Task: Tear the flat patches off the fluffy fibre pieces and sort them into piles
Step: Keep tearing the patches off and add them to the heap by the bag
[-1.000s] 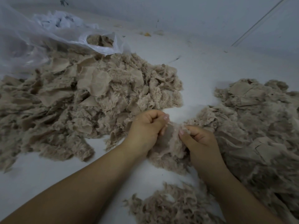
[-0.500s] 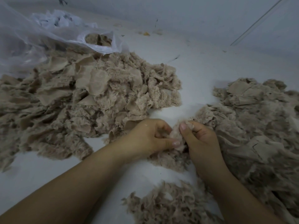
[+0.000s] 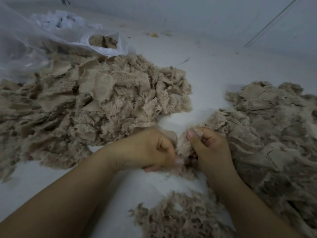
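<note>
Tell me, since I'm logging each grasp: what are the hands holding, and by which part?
One fluffy fibre piece, held between both hands. The right hand pinches its upper edge; the left hand grips its lower left side.

Left hand (image 3: 151, 150) and right hand (image 3: 208, 148) close together, fingers curled, both forearms reaching in from below.
</note>
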The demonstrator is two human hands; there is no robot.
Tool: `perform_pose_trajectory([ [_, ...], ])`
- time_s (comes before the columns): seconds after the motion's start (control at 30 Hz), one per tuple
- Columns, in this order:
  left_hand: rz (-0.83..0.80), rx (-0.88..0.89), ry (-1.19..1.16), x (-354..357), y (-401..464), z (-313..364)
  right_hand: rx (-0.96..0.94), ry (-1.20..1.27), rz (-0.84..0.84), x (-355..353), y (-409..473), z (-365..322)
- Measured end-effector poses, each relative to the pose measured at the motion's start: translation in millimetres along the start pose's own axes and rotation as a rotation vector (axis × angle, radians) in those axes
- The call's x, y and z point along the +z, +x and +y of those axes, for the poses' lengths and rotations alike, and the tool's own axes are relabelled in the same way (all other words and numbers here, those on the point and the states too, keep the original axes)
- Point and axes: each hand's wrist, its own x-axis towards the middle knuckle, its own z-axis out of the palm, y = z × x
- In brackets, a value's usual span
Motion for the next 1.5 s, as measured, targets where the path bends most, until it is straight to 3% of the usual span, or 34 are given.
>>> perform_pose_trajectory([
  [0.07,0.287,-0.022,-0.093,4,10,0,0.001,0.056,-0.037,1,-2,-3],
  [0.13,0.357,-0.040,-0.154,8,15,0,0.016,0.119,-0.061,1,-3,-5],
  [0.27,0.290,-0.006,-0.193,16,18,-4,0.022,0.161,-0.117,0,-4,-8],
  [0.43,0.334,-0.034,-0.437,6,18,-7,0.066,0.143,-0.046,-2,-2,-10],
  [0.63,0.257,-0.034,-0.499,4,16,-9,0.077,0.160,-0.016,-3,-1,-7],
  [0.83,0.045,-0.053,-0.460,3,12,-8,0.069,0.157,0.013,-3,-2,-7],
  [0.9,0.160,0.017,-0.516,2,15,-5,0.074,0.172,0.021,-2,-2,-8],
  [1.03,0.675,0.314,-0.770,-3,24,0,0.112,0.220,0.043,-4,0,-7],
  [1.07,0.733,0.278,-0.723,-1,26,-2,0.115,0.216,0.044,-5,0,-6],
  [1.13,0.765,0.131,-0.390,8,28,-7,0.113,0.195,0.045,-4,1,-5],
  [1.27,0.405,0.024,0.328,24,29,-10,0.112,0.204,0.055,-3,1,-5],
  [1.33,0.354,0.079,0.626,27,31,-10,0.106,0.200,0.059,-3,1,-4],
  [1.4,0.400,0.146,0.607,30,33,-10,0.108,0.189,0.069,-2,0,-3],
  [1.5,0.584,0.154,0.165,33,36,-12,0.121,0.187,0.065,-2,1,-5],
])
